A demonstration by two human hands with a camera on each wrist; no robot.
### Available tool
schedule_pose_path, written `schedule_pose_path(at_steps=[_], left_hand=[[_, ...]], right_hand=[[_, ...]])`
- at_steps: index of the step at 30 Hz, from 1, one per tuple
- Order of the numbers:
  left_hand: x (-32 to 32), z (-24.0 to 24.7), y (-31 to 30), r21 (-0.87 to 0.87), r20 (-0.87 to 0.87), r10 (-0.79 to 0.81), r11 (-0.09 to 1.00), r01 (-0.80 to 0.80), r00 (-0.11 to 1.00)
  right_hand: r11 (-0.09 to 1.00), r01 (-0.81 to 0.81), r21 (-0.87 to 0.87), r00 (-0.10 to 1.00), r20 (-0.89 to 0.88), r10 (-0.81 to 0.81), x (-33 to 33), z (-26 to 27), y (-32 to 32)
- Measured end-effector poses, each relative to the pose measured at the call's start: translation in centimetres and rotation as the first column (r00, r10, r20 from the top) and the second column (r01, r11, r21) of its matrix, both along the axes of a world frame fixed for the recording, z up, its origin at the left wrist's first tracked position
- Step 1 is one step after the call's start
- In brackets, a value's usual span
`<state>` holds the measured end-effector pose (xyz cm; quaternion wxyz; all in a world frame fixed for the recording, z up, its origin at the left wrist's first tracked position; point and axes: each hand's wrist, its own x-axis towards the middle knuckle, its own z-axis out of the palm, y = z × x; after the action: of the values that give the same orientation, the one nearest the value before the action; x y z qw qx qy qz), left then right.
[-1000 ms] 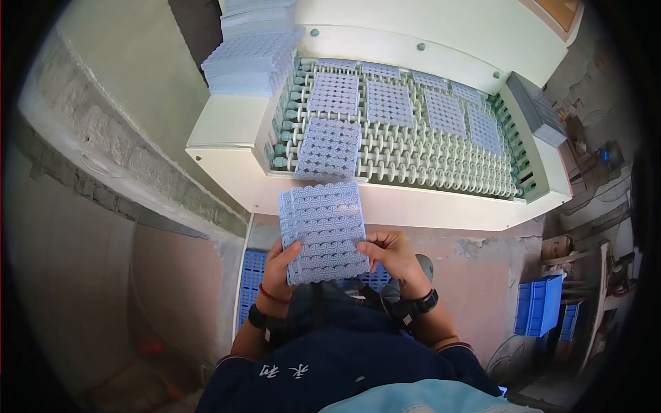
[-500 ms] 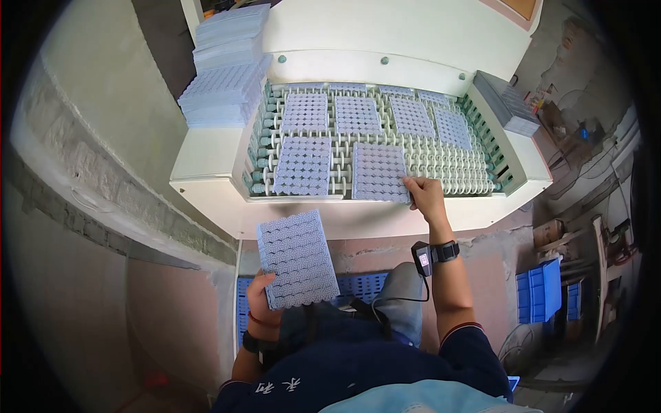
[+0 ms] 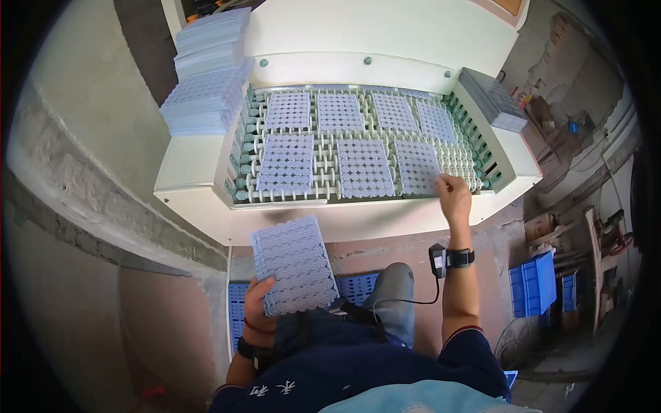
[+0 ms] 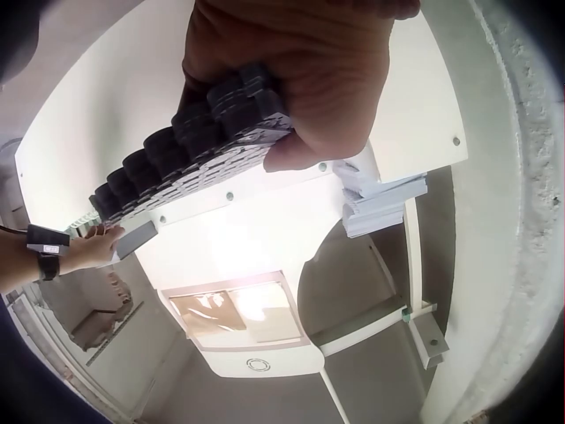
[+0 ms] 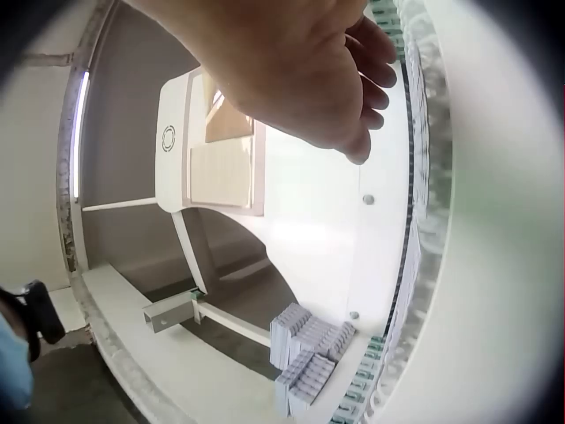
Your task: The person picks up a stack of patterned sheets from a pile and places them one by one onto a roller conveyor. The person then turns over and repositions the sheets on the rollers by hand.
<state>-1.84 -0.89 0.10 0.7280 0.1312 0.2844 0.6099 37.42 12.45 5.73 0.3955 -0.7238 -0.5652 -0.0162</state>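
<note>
My left hand [image 3: 258, 303] grips a stack of light blue mosaic sheets [image 3: 292, 265] by its left edge, thumb on top, in front of a white roller machine. In the left wrist view the stack [image 4: 190, 150] shows thick, scalloped edges. My right hand [image 3: 454, 199] is over the machine's front edge, fingertips at the right edge of a mosaic sheet [image 3: 416, 167] lying on the rollers. The right wrist view shows that hand's fingers [image 5: 375, 53] loosely bent, with nothing visible between them. To the left, two more sheets, a middle one [image 3: 365, 167] and a left one [image 3: 286, 163], share the front row.
Behind the front row, several sheets [image 3: 339, 111] lie on the rollers [image 3: 460, 160]. Tall stacks of sheets [image 3: 200, 103] stand on the machine's left ledge, and a grey stack [image 3: 492, 100] on its right. Blue crates [image 3: 532, 286] are at the right.
My right hand has left the held stack and moved forward and right to the rollers. Two more sheets now lie in the front row. The left hand keeps the stack.
</note>
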Motion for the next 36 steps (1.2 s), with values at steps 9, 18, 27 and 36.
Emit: schedule_pose_path(at_steps=[9, 18, 27, 36], left_hand=[[1.4, 0.8, 0.3, -0.012, -0.02, -0.038, 0.999, 0.038, 0.999], [0.8, 0.7, 0.3, 0.002, 0.016, -0.03, 1.0, 0.03, 0.999], [1.8, -0.4, 1.0, -0.052, -0.009, -0.059, 0.997, 0.058, 0.998], [2.9, 0.4, 1.5, -0.003, -0.025, -0.073, 0.997, 0.073, 0.997]], right_hand=[[0.833, -0.552, 0.037, 0.78, 0.375, 0.501, -11.4, -2.0, 0.0], [0.934, -0.348, 0.076, 0.913, 0.253, 0.32, -7.3, -1.9, 1.8], [0.953, -0.301, 0.027, 0.917, 0.283, 0.281, -5.6, -2.9, 1.8], [0.645, -0.756, -0.111, 0.574, -0.585, 0.572, -11.7, -0.7, -6.9]])
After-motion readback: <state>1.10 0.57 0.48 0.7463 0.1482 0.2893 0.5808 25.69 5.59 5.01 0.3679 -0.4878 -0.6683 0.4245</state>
